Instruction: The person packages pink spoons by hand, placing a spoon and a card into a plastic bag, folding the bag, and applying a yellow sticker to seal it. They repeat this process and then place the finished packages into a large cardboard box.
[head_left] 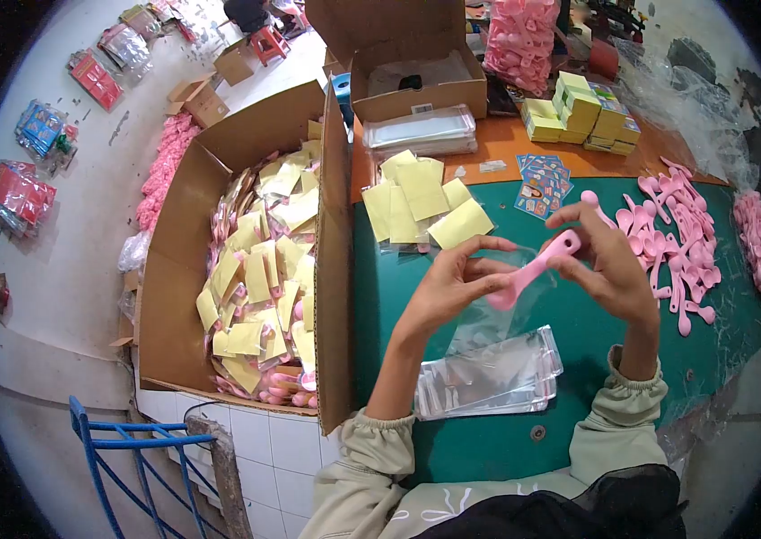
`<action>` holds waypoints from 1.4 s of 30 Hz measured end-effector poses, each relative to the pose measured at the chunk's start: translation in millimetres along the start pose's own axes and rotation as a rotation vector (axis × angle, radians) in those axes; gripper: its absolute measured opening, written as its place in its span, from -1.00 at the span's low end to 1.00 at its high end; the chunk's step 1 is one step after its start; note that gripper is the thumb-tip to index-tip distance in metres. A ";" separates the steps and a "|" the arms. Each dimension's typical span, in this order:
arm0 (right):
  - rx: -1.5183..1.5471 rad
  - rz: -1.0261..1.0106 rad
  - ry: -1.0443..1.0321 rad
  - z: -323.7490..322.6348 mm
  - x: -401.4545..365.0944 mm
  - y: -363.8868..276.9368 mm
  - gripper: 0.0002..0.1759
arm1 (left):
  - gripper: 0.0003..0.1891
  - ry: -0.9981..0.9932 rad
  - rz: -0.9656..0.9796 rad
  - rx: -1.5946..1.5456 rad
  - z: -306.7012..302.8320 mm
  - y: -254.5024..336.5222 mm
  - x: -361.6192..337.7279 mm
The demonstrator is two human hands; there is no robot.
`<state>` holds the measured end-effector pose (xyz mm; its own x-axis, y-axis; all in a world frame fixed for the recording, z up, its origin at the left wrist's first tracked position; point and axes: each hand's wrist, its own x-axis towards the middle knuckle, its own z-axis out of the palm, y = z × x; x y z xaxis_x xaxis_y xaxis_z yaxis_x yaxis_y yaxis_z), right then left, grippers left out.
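Pink spoon (537, 269), one: between the hands, aslant; holed handle (557, 251) uppermost, pinched in the right hand (609, 269); bowl (503, 297) lower, beside the left hand (454, 283). Left: closed on clear bag (481, 334), which hangs below, nearer that hand.

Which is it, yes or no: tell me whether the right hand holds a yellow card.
No, the right hand holds a pink spoon.
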<state>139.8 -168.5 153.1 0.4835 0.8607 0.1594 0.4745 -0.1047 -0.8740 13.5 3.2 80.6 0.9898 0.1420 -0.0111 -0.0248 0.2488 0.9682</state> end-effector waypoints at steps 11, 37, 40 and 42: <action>0.114 -0.142 0.356 10.2 10.5 8.5 -0.72 | -0.66 -0.028 -0.012 0.060 2.5 4.1 12.8; -0.529 0.030 0.244 -33.6 76.1 211.2 -0.39 | -0.68 0.246 0.162 -0.083 -22.4 8.9 7.4; -0.733 0.097 0.366 -7.6 68.2 200.6 -0.33 | -0.68 0.254 0.154 -0.042 -22.1 9.6 7.6; -0.587 0.224 0.312 -4.8 73.3 205.6 -0.29 | -0.70 0.251 0.144 -0.050 -21.1 11.0 6.7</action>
<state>276.3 -129.4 -12.7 0.7627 0.6133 0.2055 0.6153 -0.5900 -0.5229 16.8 27.1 85.9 0.9101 0.4104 0.0577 -0.1755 0.2554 0.9508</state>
